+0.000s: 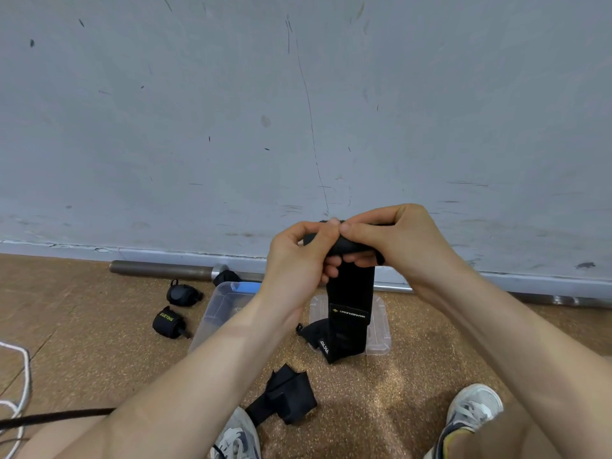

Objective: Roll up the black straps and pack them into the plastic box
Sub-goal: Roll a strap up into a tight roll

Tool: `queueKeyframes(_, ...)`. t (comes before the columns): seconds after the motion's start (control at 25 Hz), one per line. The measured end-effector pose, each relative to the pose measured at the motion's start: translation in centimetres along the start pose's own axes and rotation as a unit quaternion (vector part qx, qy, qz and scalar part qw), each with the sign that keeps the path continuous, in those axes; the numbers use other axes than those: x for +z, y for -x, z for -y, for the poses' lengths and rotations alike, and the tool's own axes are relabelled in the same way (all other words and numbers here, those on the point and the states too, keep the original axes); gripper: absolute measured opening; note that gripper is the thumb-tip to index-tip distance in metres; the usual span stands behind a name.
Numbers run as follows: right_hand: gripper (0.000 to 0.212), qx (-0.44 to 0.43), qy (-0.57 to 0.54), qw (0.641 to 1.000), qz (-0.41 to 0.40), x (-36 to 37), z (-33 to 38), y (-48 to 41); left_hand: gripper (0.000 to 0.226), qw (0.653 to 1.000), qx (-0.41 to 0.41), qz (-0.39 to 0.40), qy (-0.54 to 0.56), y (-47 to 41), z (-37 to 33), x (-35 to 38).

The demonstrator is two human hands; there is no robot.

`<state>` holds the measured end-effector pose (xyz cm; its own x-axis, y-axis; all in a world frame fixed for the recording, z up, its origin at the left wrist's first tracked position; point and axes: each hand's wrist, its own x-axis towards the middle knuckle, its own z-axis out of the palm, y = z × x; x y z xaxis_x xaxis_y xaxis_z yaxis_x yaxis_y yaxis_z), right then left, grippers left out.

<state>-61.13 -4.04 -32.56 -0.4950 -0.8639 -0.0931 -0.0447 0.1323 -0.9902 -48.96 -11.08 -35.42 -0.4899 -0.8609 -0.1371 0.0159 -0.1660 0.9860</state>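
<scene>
At mid-frame, the left hand [298,256] and right hand [397,240] both hold the rolled top of a black strap [351,293], fingers [361,234] curled round it, while its tail hangs down in front of a clear lid [381,329] on the floor. The box [217,308] sits lower left of the hands. Two rolled straps [183,293] lie further left, and a loose strap [288,399] lies at lower centre.

Left hand [298,256], right hand [397,240]: close, curled grip.
</scene>
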Motion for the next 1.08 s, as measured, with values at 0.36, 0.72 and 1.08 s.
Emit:
queueKeyframes(0.36,0.016,0.086,-0.125,0.988,0.032,-1.7,1.0,-0.6,0.027,0.987,0.101,0.083,-0.09,0.4,-1.8,-0.8)
queueKeyframes(0.72,0.023,-0.009,0.015,0.997,0.077,-2.2,0.7,-0.2,0.055,0.975,0.136,0.047,-0.171,-0.6,-1.1,-1.1)
queueKeyframes(1.08,0.059,-0.061,0.047,0.997,-0.011,-1.6,1.3,-0.1,0.041,0.99,-0.038,0.128,0.036,0.0,-1.5,-0.2)
